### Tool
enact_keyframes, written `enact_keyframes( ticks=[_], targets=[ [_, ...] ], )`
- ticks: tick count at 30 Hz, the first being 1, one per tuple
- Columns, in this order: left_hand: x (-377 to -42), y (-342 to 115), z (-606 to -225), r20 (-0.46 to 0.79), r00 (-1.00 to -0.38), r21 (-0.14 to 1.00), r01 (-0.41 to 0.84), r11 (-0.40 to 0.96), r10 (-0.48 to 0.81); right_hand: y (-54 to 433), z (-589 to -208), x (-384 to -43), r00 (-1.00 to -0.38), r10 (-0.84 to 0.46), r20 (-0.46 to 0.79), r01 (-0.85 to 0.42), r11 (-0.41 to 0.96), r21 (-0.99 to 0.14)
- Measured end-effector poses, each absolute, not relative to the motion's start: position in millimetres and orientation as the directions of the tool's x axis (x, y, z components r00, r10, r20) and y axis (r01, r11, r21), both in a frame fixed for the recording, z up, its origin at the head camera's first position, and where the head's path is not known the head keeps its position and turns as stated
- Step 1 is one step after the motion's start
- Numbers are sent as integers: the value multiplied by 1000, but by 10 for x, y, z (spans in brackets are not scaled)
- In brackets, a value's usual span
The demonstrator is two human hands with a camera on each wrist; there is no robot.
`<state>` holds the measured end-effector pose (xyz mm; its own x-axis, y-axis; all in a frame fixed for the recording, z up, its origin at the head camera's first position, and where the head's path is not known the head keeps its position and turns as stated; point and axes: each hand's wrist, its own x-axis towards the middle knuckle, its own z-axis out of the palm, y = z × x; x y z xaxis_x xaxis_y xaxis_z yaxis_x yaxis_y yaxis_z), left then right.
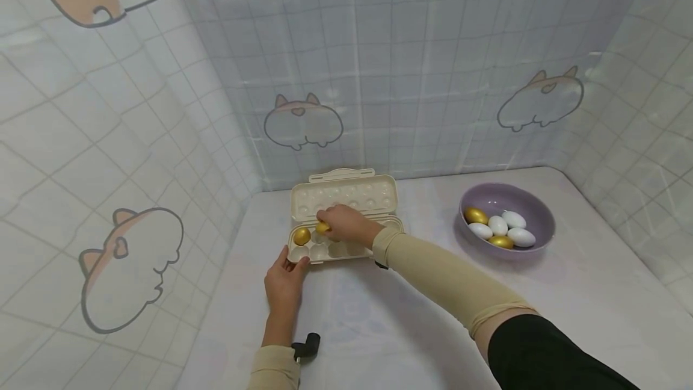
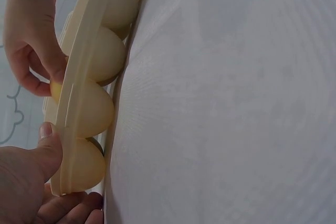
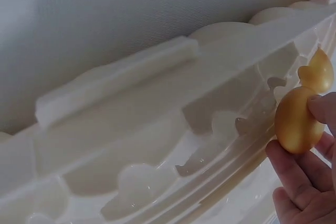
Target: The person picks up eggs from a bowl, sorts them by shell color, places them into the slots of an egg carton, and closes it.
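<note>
A cream egg carton (image 1: pixel 299 253) lies with its lid (image 1: pixel 373 186) raised toward the back wall. My right hand (image 1: pixel 346 223) pinches a golden egg (image 3: pixel 298 120) between thumb and fingers, over the carton's back row. Beside it, another golden egg (image 1: pixel 301 236) sits in the back-left cup. At the carton's front left corner, my left hand (image 1: pixel 285 284) grips the edge, with its thumb (image 2: pixel 48 148) on the rim and the other fingers underneath. Rounded cup bottoms (image 2: pixel 97 108) show along the carton's side in the left wrist view.
On the right of the white table (image 1: pixel 433 318) stands a purple bowl (image 1: pixel 541 212) holding several white eggs (image 1: pixel 521 237) and two golden eggs (image 1: pixel 476 215). Tile-patterned sheets (image 1: pixel 400 77) with corgi drawings wall in the back and both sides.
</note>
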<state>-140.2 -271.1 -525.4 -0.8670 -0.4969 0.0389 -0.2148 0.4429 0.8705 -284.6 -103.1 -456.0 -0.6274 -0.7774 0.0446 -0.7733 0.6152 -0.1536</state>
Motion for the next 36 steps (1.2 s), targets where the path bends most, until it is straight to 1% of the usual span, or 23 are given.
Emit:
enact_keyframes(
  ticks=[2,5,12,15,21,23,28,36],
  targets=[
    [-1403,-2709,-5254,35,-865,870,-220,442,-500,-1031,-4566,-2837,-613,-788,59,-788,603,-124],
    [-1407,-2707,-5253,37,-863,868,-222,444,-503,-1030,-4554,-2810,-598,-799,70,-800,589,-111],
    [-1418,-2711,-5260,42,-864,867,-217,448,-501,-1046,-4509,-2739,-589,-804,79,-804,575,-153],
    [-1419,-2710,-5267,43,-864,867,-217,448,-502,-1074,-4548,-2738,-586,-806,81,-806,570,-161],
    [-1422,-2703,-5253,44,-866,867,-215,450,-498,-1109,-4642,-2752,-613,-787,64,-786,601,-145],
    [-1426,-2694,-5246,44,-866,868,-214,449,-498,-1098,-4632,-2737,-630,-774,52,-771,617,-158],
    [-1432,-2691,-5241,44,-870,869,-209,448,-492,-1062,-4602,-2718,-645,-763,54,-754,622,-210],
    [-1449,-2730,-5276,66,-867,871,-192,453,-495,-942,-4621,-2786,-621,-782,60,-765,586,-267]
  ],
)
